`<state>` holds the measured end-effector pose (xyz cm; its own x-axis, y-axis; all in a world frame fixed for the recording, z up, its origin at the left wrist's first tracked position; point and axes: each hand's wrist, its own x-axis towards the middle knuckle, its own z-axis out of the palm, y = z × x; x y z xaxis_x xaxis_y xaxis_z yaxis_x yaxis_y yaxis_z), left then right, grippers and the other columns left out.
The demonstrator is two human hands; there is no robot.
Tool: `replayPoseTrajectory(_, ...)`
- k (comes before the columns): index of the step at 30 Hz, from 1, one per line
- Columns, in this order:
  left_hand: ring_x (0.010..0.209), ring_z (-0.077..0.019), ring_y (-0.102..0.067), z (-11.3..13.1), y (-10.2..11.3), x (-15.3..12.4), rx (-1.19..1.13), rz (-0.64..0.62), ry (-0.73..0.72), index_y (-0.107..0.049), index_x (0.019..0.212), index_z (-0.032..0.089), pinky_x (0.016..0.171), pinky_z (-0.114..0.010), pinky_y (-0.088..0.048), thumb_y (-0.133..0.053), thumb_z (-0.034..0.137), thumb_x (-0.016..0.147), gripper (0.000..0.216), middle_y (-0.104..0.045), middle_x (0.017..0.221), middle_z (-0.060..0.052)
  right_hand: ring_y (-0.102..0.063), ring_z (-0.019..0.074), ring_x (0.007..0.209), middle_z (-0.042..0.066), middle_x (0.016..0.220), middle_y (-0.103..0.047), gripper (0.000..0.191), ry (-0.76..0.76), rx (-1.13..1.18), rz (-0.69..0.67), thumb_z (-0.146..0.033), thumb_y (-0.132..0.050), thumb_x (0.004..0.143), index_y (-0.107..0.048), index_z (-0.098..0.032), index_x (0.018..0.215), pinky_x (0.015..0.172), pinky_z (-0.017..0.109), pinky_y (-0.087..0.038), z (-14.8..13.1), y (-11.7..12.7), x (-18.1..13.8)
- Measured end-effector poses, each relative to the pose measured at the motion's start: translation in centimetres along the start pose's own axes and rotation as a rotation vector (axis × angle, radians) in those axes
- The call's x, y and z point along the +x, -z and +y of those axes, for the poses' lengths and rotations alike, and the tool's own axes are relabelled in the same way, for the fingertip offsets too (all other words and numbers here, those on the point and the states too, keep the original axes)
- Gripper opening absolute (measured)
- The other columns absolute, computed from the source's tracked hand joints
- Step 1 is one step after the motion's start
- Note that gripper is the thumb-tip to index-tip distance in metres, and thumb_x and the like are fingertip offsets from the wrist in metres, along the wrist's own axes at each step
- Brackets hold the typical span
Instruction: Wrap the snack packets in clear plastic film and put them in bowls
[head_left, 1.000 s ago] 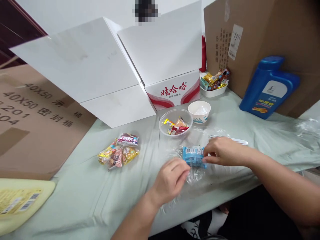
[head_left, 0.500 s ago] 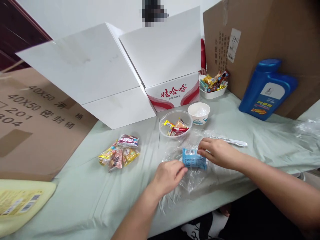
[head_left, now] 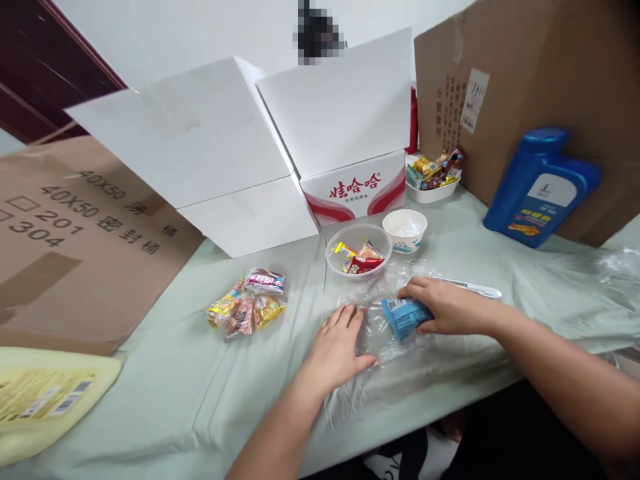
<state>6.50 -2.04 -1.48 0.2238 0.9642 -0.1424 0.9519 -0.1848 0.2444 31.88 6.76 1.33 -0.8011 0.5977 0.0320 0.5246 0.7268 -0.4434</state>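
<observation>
My right hand (head_left: 443,307) grips a small blue snack packet (head_left: 404,317) by its right end, fingers over the top and thumb below. Beneath the packet a crumpled clear plastic bag (head_left: 373,340) is spread on the cloth. My left hand (head_left: 340,343) rests on the left edge of that bag, fingers apart and thumb stretched toward the packet, holding nothing. Just behind stands a clear round bowl (head_left: 333,261) with several wrapped snacks in it. Left of my left hand lies a bundle of snack packets (head_left: 247,303) in clear wrap.
A paper cup (head_left: 406,240) with clear plastic inside stands beside the bowl. A white pen-like tool (head_left: 475,289) lies behind my right hand. A white snack tray (head_left: 435,195), blue bottle (head_left: 540,190), white carton (head_left: 357,190), brown boxes (head_left: 125,267) and a yellow container (head_left: 55,400) surround the green cloth.
My left hand has let go of the blue packet's left side and opened flat on the bag. My right hand has closed round the packet, tilting it. The view has shifted slightly.
</observation>
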Motion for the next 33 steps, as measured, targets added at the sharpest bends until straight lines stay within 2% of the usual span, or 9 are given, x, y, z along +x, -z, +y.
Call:
replayPoseTrajectory(3, 0.141, -0.0366, -0.032, 0.2, 0.6, -0.5, 0.045, -0.056, 0.009, -0.045, 0.142, 0.020, 0.114, -0.051, -0.032, -0.078, 0.051, 0.066, 0.088, -0.037, 0.153, -0.015, -0.059, 0.0255, 0.104, 0.009, 0.119, -0.056, 0.057, -0.055, 0.069, 0.215, -0.027, -0.072, 0.073, -0.052, -0.023, 0.127, 0.088, 0.038, -0.050, 1.0, 2.0, 0.0)
replayPoseTrajectory(7, 0.140, -0.0366, -0.033, 0.3, 0.7, -0.6, 0.054, -0.043, -0.015, -0.047, 0.141, 0.022, 0.112, -0.051, -0.033, -0.077, 0.055, 0.065, 0.088, -0.038, 0.151, -0.014, -0.055, 0.0290, 0.114, 0.013, 0.128, -0.050, 0.051, -0.092, -0.116, 0.604, -0.021, -0.063, 0.078, -0.052, -0.022, 0.128, 0.094, 0.042, -0.048, 1.1, 4.1, 3.0)
replayPoseTrajectory(10, 0.139, -0.0362, -0.033, 0.2, 0.6, -0.6, 0.059, -0.035, -0.027, -0.047, 0.141, 0.023, 0.112, -0.051, -0.033, -0.077, 0.057, 0.065, 0.088, -0.038, 0.151, -0.014, -0.048, 0.0326, 0.123, 0.016, 0.141, -0.043, 0.051, -0.061, -0.327, 0.653, -0.012, -0.056, 0.079, -0.054, -0.018, 0.130, 0.098, 0.046, -0.045, 1.4, 5.3, 7.1)
replayPoseTrajectory(16, 0.141, -0.0361, -0.031, 0.2, 0.7, -0.7, 0.050, -0.053, -0.005, -0.046, 0.142, 0.021, 0.113, -0.050, -0.032, -0.075, 0.055, 0.068, 0.087, -0.036, 0.153, -0.014, -0.051, 0.0296, 0.124, 0.014, 0.150, -0.038, 0.061, -0.068, -0.349, 0.378, -0.007, -0.058, 0.074, -0.054, -0.019, 0.134, 0.098, 0.042, -0.047, 3.1, 6.0, 11.5)
replayPoseTrajectory(20, 0.138, -0.0369, -0.036, 0.3, 1.3, -1.3, 0.046, -0.041, 0.034, -0.047, 0.141, 0.022, 0.110, -0.050, -0.036, -0.074, 0.053, 0.071, 0.081, -0.035, 0.154, -0.014, -0.054, 0.0292, 0.120, 0.016, 0.136, -0.053, 0.038, -0.036, -0.225, 0.468, -0.018, -0.060, 0.082, -0.063, -0.016, 0.120, 0.099, 0.042, -0.045, 2.2, 5.2, 9.0)
replayPoseTrajectory(22, 0.132, -0.0363, -0.045, 0.4, 2.0, -1.9, 0.053, -0.039, 0.062, -0.048, 0.140, 0.022, 0.106, -0.048, -0.041, -0.072, 0.052, 0.074, 0.076, -0.042, 0.150, -0.014, -0.061, 0.0254, 0.104, 0.014, 0.118, -0.063, 0.031, -0.016, -0.039, 0.408, -0.034, -0.056, 0.090, -0.066, -0.015, 0.113, 0.089, 0.038, -0.049, 1.2, 4.6, 6.8)
replayPoseTrajectory(27, 0.109, -0.0311, -0.064, -0.3, 3.6, -2.4, 0.046, -0.030, 0.170, -0.057, 0.131, 0.022, 0.091, -0.040, -0.049, -0.061, 0.054, 0.084, 0.057, -0.066, 0.120, -0.010, -0.064, 0.0195, 0.087, 0.010, 0.105, -0.069, 0.053, 0.087, 0.360, -0.239, -0.055, -0.061, 0.084, -0.063, -0.015, 0.119, 0.074, 0.029, -0.050, -0.1, 1.9, 1.9)
replayPoseTrajectory(30, 0.111, -0.0277, -0.063, -1.5, 3.7, -1.7, 0.027, -0.004, 0.166, -0.062, 0.123, 0.024, 0.091, -0.036, -0.048, -0.058, 0.055, 0.087, 0.048, -0.065, 0.122, -0.007, -0.063, 0.0187, 0.079, 0.008, 0.097, -0.070, 0.056, 0.017, 0.217, -0.316, -0.041, -0.076, 0.073, -0.062, -0.016, 0.121, 0.068, 0.027, -0.046, -0.2, 0.3, 0.9)
replayPoseTrajectory(33, 0.105, -0.0259, -0.065, -2.9, 3.5, -0.9, 0.045, -0.022, 0.225, -0.063, 0.121, 0.024, 0.086, -0.034, -0.048, -0.063, 0.047, 0.085, 0.042, -0.064, 0.122, -0.006, -0.061, 0.0155, 0.072, 0.003, 0.084, -0.069, 0.030, 0.011, 0.135, -0.297, -0.019, -0.065, 0.078, -0.068, -0.018, 0.109, 0.065, 0.025, -0.042, 0.2, -0.5, 0.8)
